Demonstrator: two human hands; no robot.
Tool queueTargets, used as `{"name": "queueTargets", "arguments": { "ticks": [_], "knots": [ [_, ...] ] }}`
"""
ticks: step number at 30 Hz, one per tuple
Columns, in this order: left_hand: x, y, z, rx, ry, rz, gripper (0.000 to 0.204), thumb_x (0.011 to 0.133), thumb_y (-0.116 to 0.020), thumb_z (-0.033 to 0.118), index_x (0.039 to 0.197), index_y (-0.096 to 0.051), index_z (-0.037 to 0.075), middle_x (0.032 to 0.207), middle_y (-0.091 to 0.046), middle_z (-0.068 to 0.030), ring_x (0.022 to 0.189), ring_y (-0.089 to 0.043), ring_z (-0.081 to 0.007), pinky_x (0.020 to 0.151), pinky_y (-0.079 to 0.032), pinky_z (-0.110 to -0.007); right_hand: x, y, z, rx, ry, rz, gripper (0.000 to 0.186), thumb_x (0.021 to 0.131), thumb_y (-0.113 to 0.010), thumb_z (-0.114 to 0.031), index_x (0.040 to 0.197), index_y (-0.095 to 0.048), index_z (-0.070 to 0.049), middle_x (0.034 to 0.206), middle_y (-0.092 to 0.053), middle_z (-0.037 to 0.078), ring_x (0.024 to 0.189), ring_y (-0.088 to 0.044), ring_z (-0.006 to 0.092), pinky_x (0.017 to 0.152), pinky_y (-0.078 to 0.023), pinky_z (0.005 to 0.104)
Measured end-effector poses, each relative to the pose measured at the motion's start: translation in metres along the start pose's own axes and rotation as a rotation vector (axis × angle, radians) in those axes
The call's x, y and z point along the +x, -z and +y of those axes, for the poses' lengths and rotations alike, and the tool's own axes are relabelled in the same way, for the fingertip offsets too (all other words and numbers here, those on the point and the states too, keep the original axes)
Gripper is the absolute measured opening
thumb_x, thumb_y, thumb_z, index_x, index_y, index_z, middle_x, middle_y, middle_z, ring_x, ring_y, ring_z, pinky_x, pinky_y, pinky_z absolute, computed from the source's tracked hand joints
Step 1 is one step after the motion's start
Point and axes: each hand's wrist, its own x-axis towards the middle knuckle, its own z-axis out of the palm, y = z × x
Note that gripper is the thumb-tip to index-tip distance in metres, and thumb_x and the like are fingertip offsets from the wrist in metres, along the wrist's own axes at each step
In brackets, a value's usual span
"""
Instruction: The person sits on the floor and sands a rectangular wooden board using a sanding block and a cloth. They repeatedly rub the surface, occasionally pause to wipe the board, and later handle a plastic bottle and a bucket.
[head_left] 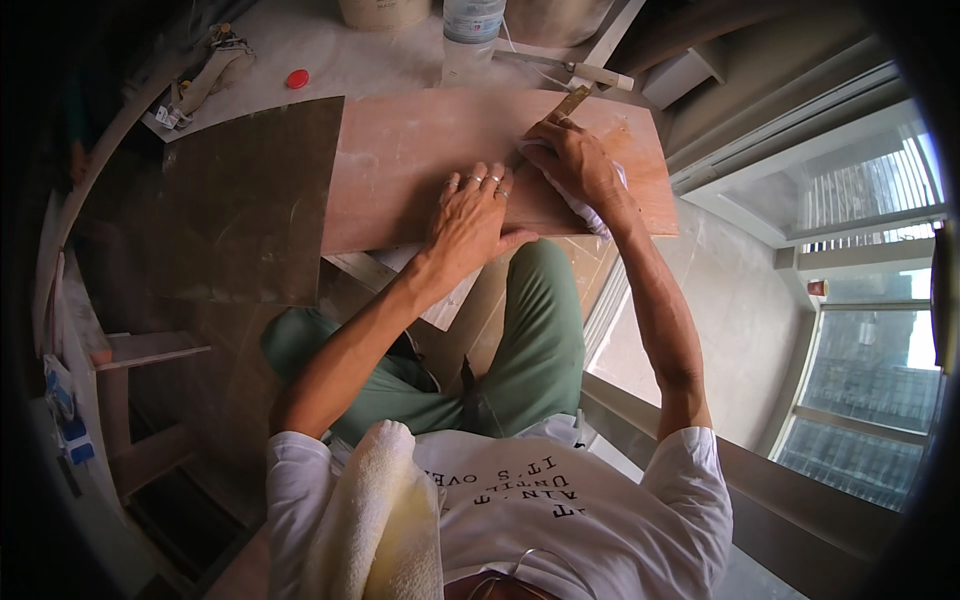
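Note:
A long reddish-brown wooden board (400,150) lies across in front of my knees. My left hand (475,212) rests on it, fingers stretched out flat and rings on several of them, with the thumb at the board's near edge. Toward the board's right end, my right hand (580,160) is closed around a flat yellow-brown strip (574,102), whose end juts out past the fingers. A bunched white cloth (592,215) shows under the same hand and wrist. The palm hides most of the strip, so its kind cannot be made out.
A dark panel (245,200) adjoins the board on the left. Beyond stand a clear plastic bottle (472,25) and a pale bucket (385,10), with a red cap (297,79) nearby. A light-handled tool (600,76) lies behind the board. Windows (865,360) line the right side.

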Motion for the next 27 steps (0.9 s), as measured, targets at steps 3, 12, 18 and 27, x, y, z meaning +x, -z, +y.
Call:
{"name": "queueTargets", "arguments": {
  "ticks": [3, 12, 18, 27],
  "knots": [
    [-0.003, -0.005, -0.005, -0.016, -0.016, 0.009, 0.098, 0.078, -0.075, 0.065, 0.143, -0.053, -0.006, 0.148, -0.052, -0.0175, 0.139, -0.045, -0.0331, 0.114, -0.04, -0.055, 0.008, -0.007, 0.002, -0.092, 0.026, 0.061, 0.02, 0.095, -0.068, -0.021, 0.108, -0.073, -0.007, 0.109, -0.071, 0.015, 0.103, -0.068, 0.0374, 0.088, -0.054, 0.0437],
    [-0.004, -0.011, -0.006, -0.08, 0.009, 0.016, 0.097, 0.075, -0.086, 0.047, 0.148, -0.046, -0.003, 0.149, -0.047, -0.0141, 0.141, -0.043, -0.0321, 0.114, -0.04, -0.055, 0.009, -0.015, 0.007, -0.124, 0.089, -0.017, 0.02, 0.097, -0.065, -0.022, 0.107, -0.073, -0.006, 0.106, -0.069, 0.014, 0.101, -0.068, 0.037, 0.088, -0.054, 0.0445],
    [-0.008, -0.006, -0.005, -0.115, 0.014, 0.001, 0.09, 0.076, -0.086, 0.042, 0.145, -0.048, -0.003, 0.148, -0.048, -0.015, 0.14, -0.043, -0.0337, 0.114, -0.04, -0.056, 0.037, 0.004, 0.022, -0.137, -0.093, -0.114, 0.017, 0.096, -0.066, -0.017, 0.108, -0.072, -0.006, 0.103, -0.071, 0.015, 0.102, -0.068, 0.0371, 0.088, -0.053, 0.0455],
    [-0.009, -0.004, -0.004, -0.075, 0.005, -0.031, 0.083, 0.081, -0.084, 0.038, 0.144, -0.051, -0.005, 0.152, -0.046, -0.0172, 0.144, -0.041, -0.0348, 0.117, -0.038, -0.055, 0.039, 0.013, 0.039, -0.227, -0.143, -0.119, 0.02, 0.099, -0.061, -0.023, 0.107, -0.073, -0.01, 0.11, -0.073, 0.013, 0.104, -0.069, 0.0349, 0.089, -0.054, 0.0451]
  ]
}}
